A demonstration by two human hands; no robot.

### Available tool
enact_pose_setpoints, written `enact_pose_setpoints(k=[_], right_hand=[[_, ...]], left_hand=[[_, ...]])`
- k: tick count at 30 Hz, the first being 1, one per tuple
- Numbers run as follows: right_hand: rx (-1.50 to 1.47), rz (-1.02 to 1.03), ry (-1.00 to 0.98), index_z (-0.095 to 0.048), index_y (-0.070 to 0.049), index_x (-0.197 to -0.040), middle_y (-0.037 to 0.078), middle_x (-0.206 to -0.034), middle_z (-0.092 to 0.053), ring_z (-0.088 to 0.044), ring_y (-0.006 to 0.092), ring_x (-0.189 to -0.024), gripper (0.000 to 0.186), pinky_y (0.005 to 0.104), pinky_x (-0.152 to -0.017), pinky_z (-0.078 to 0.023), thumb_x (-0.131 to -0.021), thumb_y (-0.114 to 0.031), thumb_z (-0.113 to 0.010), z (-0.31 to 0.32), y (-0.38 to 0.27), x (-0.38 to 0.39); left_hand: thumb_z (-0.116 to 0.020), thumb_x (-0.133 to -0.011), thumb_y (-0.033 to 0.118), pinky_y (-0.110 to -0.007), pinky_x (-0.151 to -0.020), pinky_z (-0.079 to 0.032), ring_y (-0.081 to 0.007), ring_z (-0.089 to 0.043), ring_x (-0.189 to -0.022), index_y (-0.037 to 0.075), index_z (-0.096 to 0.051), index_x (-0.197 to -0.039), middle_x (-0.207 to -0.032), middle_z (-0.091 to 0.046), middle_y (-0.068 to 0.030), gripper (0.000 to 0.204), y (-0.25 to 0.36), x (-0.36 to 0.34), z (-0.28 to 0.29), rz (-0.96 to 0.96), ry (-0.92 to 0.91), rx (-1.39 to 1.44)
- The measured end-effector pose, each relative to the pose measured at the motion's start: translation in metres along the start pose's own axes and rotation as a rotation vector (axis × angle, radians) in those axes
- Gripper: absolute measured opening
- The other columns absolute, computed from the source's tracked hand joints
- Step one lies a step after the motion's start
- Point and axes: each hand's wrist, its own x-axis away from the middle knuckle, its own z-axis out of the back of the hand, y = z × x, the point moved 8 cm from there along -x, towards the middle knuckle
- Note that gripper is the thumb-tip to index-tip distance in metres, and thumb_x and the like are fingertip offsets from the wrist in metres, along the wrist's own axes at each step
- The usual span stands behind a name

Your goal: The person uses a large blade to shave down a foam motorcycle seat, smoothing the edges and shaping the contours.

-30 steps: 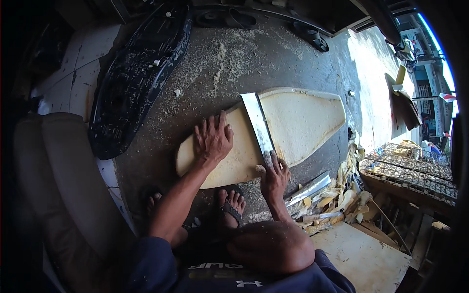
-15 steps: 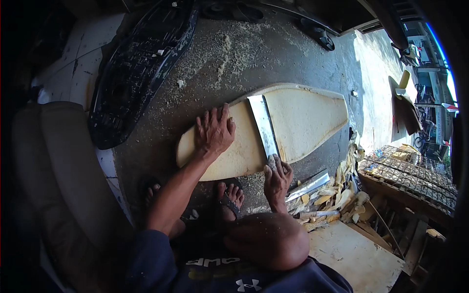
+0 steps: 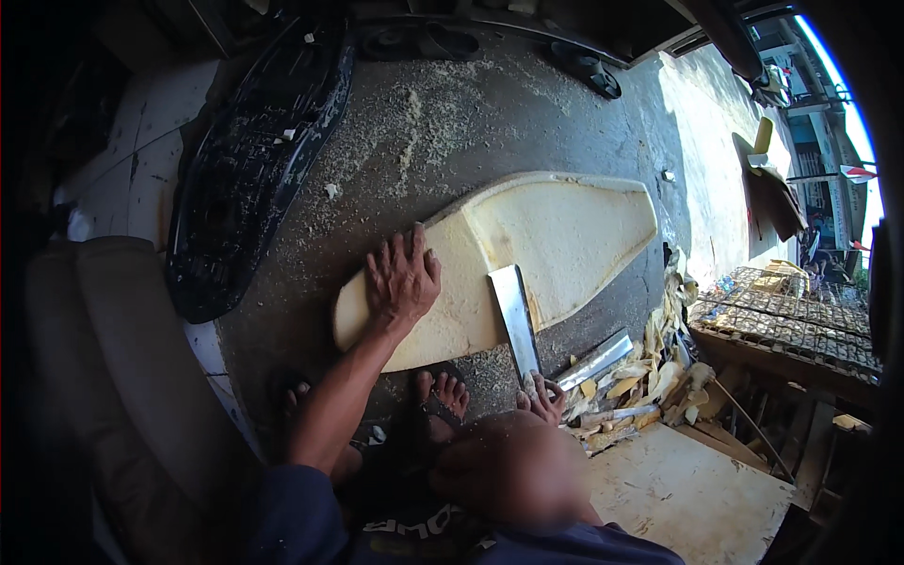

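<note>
A cream foam seat pad (image 3: pixel 584 235), broad and tapered to the right, lies flat on the grey floor (image 3: pixel 499 122) in front of my feet (image 3: pixel 441 403). My left hand (image 3: pixel 400 282) rests on the pad's left part, fingers spread and holding nothing. My right hand (image 3: pixel 541 400), partly hidden behind my knee, grips the near end of a long flat metal blade (image 3: pixel 508 297), whose far end lies across the middle of the pad. Scattered foam crumbs (image 3: pixel 414 132) cover the floor beyond the pad.
A black seat base (image 3: pixel 245 169) lies upper left, with sandals (image 3: pixel 584 71) at the back. A brown padded seat (image 3: pixel 132 358) is at left. Foam offcuts and metal strips (image 3: pixel 659 367), a pale board (image 3: pixel 678 499) and a wire mesh rack (image 3: pixel 782 320) fill the right.
The blade and my right hand have slid down toward me, so the blade now covers only the near half of the pad. My left hand stays on the pad, shifted slightly.
</note>
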Motion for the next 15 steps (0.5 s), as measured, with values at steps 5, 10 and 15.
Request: enact_pose_setpoints(k=[5, 10, 15], right_hand=[[0.063, -0.040, 0.011, -0.071, -0.014, -0.127, 0.006, -0.142, -0.065, -0.052, 0.0379, -0.119, 0.031, 0.0509, -0.097, -0.040, -0.098, -0.027, -0.066, -0.033, -0.048, -0.204], [0.143, 0.016, -0.052, -0.074, -0.010, -0.124, 0.007, -0.138, -0.067, -0.056, 0.0347, -0.118, 0.030, 0.0478, -0.101, -0.041, -0.096, -0.022, -0.070, -0.005, 0.020, 0.044], [0.090, -0.037, 0.002, -0.076, -0.009, -0.111, 0.004, -0.139, -0.067, -0.055, 0.0372, -0.115, 0.022, 0.0489, -0.096, -0.042, -0.099, -0.024, -0.065, -0.027, -0.043, -0.220]], left_hand=[[-0.053, -0.100, 0.033, -0.059, -0.096, -0.046, -0.0402, -0.060, -0.115, 0.012, -0.050, -0.147, -0.124, -0.062, -0.0213, 0.052, 0.008, 0.001, 0.007, -0.041, -0.077, 0.044], [-0.051, -0.101, 0.035, -0.061, -0.094, -0.047, -0.0419, -0.061, -0.114, 0.012, -0.049, -0.148, -0.125, -0.061, -0.0216, 0.052, 0.019, 0.003, 0.000, -0.047, -0.008, -0.034], [-0.054, -0.100, 0.030, -0.056, -0.088, -0.047, -0.0367, -0.063, -0.107, 0.012, -0.051, -0.143, -0.118, -0.064, -0.0174, 0.047, 0.024, -0.005, 0.002, -0.066, 0.034, -0.022]])
